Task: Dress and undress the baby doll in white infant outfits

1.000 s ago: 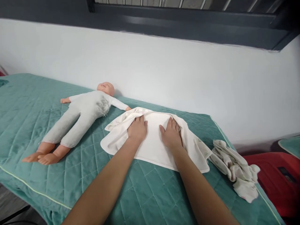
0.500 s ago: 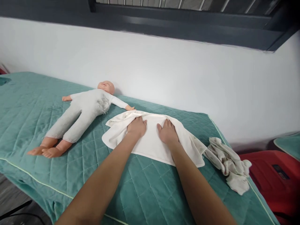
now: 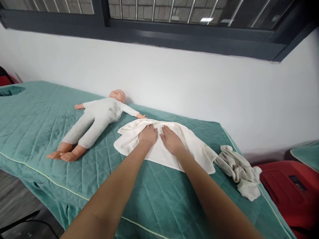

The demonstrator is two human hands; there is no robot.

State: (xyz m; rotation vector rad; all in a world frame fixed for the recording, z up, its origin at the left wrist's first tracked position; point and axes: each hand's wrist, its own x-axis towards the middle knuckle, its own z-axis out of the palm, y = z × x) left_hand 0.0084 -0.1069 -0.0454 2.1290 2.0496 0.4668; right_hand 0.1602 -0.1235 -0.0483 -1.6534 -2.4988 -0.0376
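A white cloth garment [image 3: 159, 156] lies spread on the green quilted cover [image 3: 149, 199]. My left hand [image 3: 149, 134] rests on its upper middle part, palm down, with the fingertips partly under a fold. Just to the right, my right hand [image 3: 171, 139] lies flat on the same cloth with its fingers stretched out. A gap of white fabric shows between the hands. On the left, a doll [image 3: 99, 113] in a pale suit lies on its back, one of its hands close to the cloth's top edge. A crumpled patterned cloth [image 3: 239, 171] touches or nearly touches the garment's right end.
A white wall [image 3: 174, 83] runs behind the bed, below a dark window frame [image 3: 186, 36] with metal bars. Red chair-like objects [image 3: 291, 189] stand beyond the right edge. A black cable [image 3: 42, 222] lies at the lower left.
My right hand has moved left across the white cloth, closer to my left hand. My left hand has hardly moved on the cloth. The view has tilted up, showing more of the window.
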